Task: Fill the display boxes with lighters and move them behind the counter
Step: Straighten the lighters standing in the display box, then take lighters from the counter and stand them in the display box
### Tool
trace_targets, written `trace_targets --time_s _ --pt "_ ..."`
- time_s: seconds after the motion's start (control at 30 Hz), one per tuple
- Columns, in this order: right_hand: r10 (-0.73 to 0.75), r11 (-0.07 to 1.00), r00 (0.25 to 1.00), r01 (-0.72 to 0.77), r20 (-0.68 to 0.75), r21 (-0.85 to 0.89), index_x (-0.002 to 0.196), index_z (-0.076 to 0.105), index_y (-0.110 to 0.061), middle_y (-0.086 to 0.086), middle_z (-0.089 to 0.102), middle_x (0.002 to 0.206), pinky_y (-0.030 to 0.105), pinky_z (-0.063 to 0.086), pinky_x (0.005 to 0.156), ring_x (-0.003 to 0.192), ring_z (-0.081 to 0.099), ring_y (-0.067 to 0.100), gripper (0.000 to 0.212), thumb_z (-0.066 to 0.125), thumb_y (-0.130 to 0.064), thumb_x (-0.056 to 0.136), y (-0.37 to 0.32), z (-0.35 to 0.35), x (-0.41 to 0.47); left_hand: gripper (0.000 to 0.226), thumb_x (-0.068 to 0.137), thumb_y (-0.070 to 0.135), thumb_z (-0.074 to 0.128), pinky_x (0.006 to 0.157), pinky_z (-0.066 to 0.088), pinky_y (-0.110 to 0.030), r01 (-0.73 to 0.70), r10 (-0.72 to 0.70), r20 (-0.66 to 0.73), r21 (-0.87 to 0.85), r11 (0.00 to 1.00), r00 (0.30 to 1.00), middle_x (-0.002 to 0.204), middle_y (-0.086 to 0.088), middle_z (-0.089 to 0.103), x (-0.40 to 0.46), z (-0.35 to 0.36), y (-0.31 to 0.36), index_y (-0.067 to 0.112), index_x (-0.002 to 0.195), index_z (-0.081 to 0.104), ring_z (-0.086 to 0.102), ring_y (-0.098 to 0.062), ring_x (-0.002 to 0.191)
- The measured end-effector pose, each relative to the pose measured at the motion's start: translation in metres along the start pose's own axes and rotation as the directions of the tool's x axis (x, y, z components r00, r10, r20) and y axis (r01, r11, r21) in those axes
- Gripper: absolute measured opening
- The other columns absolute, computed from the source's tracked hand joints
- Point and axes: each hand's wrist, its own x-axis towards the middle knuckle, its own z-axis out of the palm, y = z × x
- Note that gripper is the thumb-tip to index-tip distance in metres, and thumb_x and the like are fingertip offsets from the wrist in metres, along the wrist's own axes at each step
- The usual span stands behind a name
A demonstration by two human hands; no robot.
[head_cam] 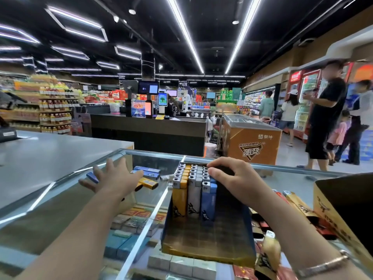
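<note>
A blue and gold display box stands on the glass counter, its far end packed with upright lighters in yellow, white and blue. My right hand rests on their tops with fingers curled, pressing the blue row. My left hand hovers open, fingers spread, over loose lighters lying flat on the glass: blue ones and a yellow one. One blue lighter shows just behind its fingers.
A second open cardboard box stands at the right edge, with more packaged lighters lying beside it. Cigarette cartons sit under the glass. A grey counter extends left. Shoppers stand at the far right by an orange freezer.
</note>
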Motion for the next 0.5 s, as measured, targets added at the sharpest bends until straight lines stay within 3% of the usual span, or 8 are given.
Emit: trace_targets --time_s 0.17,0.37,0.43,0.5 --pt "-0.005 1.0 1.0 0.005 -0.008 -0.007 0.085 0.062 -0.039 -0.018 0.064 0.087 0.034 0.05 0.081 0.087 0.057 0.002 0.008 0.057 -0.034 0.088 0.0 0.002 0.0 0.07 0.086 0.071 0.031 0.108 0.001 -0.066 -0.047 0.043 0.153 0.023 0.999 0.987 0.155 -0.006 0.02 0.001 0.014 -0.002 0.033 0.145 0.025 0.006 -0.036 0.141" --pt "0.0 0.999 1.0 0.0 -0.016 -0.032 0.092 0.063 -0.036 -0.018 0.062 0.09 0.026 0.048 0.078 0.087 0.056 0.0 0.008 0.056 -0.037 0.089 0.002 0.003 -0.001 0.066 0.082 0.07 0.041 0.106 0.027 -0.056 -0.124 0.118 0.126 0.041 0.991 0.985 0.139 -0.008 0.04 0.001 0.017 0.008 0.024 0.13 0.043 0.034 -0.032 0.128" --pt "0.006 0.999 1.0 -0.006 -0.017 -0.043 0.093 0.063 -0.035 -0.016 0.062 0.09 0.026 0.048 0.077 0.087 0.056 0.001 0.009 0.055 -0.037 0.089 0.001 0.004 -0.001 0.054 0.084 0.062 0.044 0.103 0.032 -0.052 -0.13 0.128 0.113 0.016 0.991 0.985 0.133 -0.01 0.044 -0.001 0.016 0.012 0.022 0.12 0.047 0.038 -0.031 0.122" --pt "0.009 0.999 1.0 -0.01 -0.02 -0.047 0.094 0.063 -0.034 -0.016 0.062 0.089 0.027 0.049 0.076 0.086 0.056 0.001 0.01 0.055 -0.037 0.089 0.0 0.004 -0.001 0.053 0.086 0.059 0.042 0.104 0.03 -0.051 -0.143 0.14 0.123 0.015 0.99 0.982 0.137 -0.01 0.04 -0.004 0.015 0.014 0.024 0.125 0.043 0.034 -0.033 0.124"
